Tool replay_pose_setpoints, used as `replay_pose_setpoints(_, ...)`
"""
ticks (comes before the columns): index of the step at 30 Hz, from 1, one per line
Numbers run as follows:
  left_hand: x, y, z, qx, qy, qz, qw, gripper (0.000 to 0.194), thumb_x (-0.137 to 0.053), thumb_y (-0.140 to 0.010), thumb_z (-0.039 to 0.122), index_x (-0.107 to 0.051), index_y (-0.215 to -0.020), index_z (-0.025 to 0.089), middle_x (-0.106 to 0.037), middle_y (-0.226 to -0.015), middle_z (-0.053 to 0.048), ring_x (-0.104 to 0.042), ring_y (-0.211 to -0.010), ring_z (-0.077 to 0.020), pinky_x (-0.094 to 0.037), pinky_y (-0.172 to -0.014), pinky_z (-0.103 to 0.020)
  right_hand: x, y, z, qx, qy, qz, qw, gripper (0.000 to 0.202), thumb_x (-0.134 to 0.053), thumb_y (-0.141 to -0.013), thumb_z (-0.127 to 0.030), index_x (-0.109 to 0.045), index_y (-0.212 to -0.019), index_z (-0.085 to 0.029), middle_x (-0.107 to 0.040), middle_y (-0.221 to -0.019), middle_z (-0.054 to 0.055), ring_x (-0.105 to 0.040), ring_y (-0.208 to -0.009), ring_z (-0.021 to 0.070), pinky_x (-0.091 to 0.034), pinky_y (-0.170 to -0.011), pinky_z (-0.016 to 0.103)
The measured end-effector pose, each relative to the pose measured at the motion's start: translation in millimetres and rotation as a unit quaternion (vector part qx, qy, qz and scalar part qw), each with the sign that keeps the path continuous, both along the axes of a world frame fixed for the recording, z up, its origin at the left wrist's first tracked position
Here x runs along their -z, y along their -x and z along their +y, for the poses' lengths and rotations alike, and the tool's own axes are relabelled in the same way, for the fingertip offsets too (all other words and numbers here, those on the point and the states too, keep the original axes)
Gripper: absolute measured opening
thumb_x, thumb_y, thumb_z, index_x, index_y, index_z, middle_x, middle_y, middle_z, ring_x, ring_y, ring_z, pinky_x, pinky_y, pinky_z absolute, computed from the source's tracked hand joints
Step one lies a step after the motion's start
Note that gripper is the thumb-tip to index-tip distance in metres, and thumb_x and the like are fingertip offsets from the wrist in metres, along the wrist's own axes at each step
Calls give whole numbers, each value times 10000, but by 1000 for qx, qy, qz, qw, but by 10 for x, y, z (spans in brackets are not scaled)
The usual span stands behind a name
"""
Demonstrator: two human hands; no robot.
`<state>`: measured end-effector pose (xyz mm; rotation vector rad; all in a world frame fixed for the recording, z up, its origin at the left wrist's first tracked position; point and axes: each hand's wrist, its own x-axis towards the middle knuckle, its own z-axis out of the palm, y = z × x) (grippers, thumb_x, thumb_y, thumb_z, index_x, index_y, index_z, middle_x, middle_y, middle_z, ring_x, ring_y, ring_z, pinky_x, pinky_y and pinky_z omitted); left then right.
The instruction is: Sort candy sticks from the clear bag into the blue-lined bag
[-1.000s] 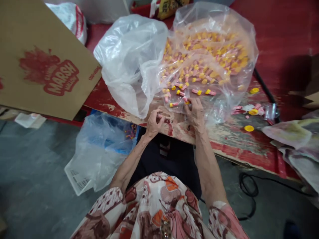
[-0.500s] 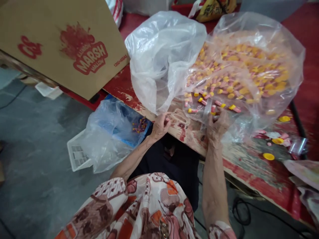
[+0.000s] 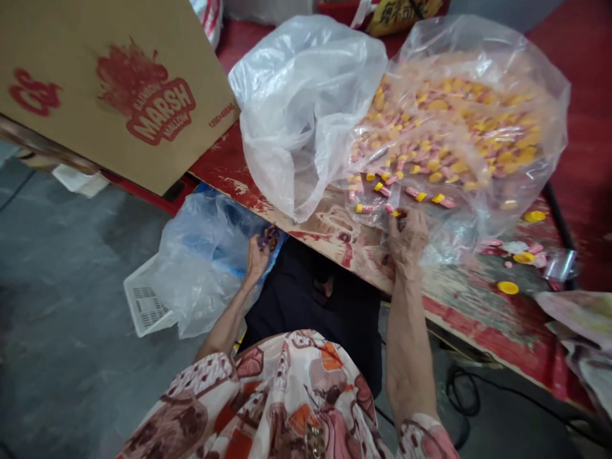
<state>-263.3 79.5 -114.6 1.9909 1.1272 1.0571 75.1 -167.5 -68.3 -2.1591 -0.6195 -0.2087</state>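
Head view: left hand [image 3: 257, 258] reaches into the plastic-lined basket [image 3: 148, 306] below the table's near edge [image 3: 454, 319], fingers loosely open over small pieces. Right hand [image 3: 407, 237] pinches a pink-and-yellow piece [image 3: 393, 210] at the mouth of one clear bag [image 3: 478, 127] holding countless more; pieces could spill. Three yellow caps [image 3: 507, 287] lie loose.

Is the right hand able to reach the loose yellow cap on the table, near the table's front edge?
Probably yes. The right hand rests at the bag's mouth, and the yellow cap lies uncovered on the table further right, with only bare surface between them.
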Motion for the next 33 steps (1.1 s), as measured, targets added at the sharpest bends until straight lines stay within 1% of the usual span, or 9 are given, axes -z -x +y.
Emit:
replay_pose_setpoints(3,-46,61,26,-10,-12,-9,1000,393,-720,-1062,642,-618,-1169,277,-662,-1032,-47,-623,-838,-194,-653,-823,-409,-22,-7,14,-2,-21,15,1000,110,-582,-1065,-360,-608,-1122,-270,-692,-1130,113,-629,-1086,289,-525,-1006,442)
replay_pose_setpoints(6,-274,-189,-94,6,-47,-14,999,370,-607,-1133,602,-653,-1278,264,-695,-1134,-95,-688,-975,-226,-658,-929,-420,-39,-32,11,-3,-12,24,1000,93,-560,-1044,-312,-578,-1126,-273,-688,-1163,126,-609,-1107,280,-506,-1032,432)
replay_pose_setpoints(8,-464,-553,-258,74,-86,-12,994,368,-533,-1169,538,-672,-1331,239,-721,-1193,-123,-726,-1055,-241,-657,-981,-417,-47,-44,2,-9,7,24,1000,60,-536,-1034,-282,-562,-1088,-283,-686,-1158,126,-596,-1102,277,-502,-1018,422)
replay_pose_setpoints(11,-669,-1315,-572,232,-151,6,961,348,-461,-1197,412,-664,-1420,236,-742,-1316,-142,-729,-1238,-262,-631,-1125,-458,-59,-37,-14,-2,7,7,1000,69,-512,-1033,-253,-565,-1061,-287,-693,-1147,132,-604,-1101,289,-510,-1002,429)
replay_pose_setpoints(15,-704,-2297,-908,331,-193,57,922,370,-570,-1141,288,-645,-1496,218,-716,-1464,-162,-674,-1424,-317,-546,-1279,-556,-71,1,-15,37,-19,-10,999,98,-508,-1075,-298,-602,-1062,-274,-718,-1161,147,-645,-1103,306,-538,-983,446)
replay_pose_setpoints(18,-670,-2665,-948,366,-192,172,894,328,-567,-1077,143,-694,-1377,183,-742,-1373,-180,-698,-1370,-354,-529,-1279,-597,-53,14,7,28,-9,-5,1000,128,-521,-1088,-336,-628,-1075,-267,-728,-1116,117,-669,-1069,297,-556,-977,442)
replay_pose_setpoints(21,-685,-2691,-845,385,-200,188,881,238,-565,-1075,133,-694,-1263,202,-744,-1279,-162,-740,-1247,-344,-602,-1160,-543,-21,6,31,35,-16,-15,999,181,-503,-1094,-339,-659,-1130,-256,-733,-1144,121,-682,-1087,292,-568,-983,438)
replay_pose_setpoints(25,-703,-2529,-780,387,-172,96,901,167,-604,-1109,213,-646,-1263,259,-730,-1261,-134,-762,-1100,-295,-662,-921,-432,11,-7,42,43,-20,-22,999,224,-486,-1099,-344,-687,-1146,-258,-739,-1160,130,-693,-1078,295,-579,-965,438)
replay_pose_setpoints(33,-626,-2426,-891,414,-143,67,896,242,-628,-1078,201,-673,-1269,343,-741,-1055,-49,-767,-868,-258,-697,-791,-452,13,-26,39,17,-23,-10,1000,272,-487,-1104,-443,-685,-1116,-258,-746,-1109,122,-694,-1029,297,-593,-939,445)
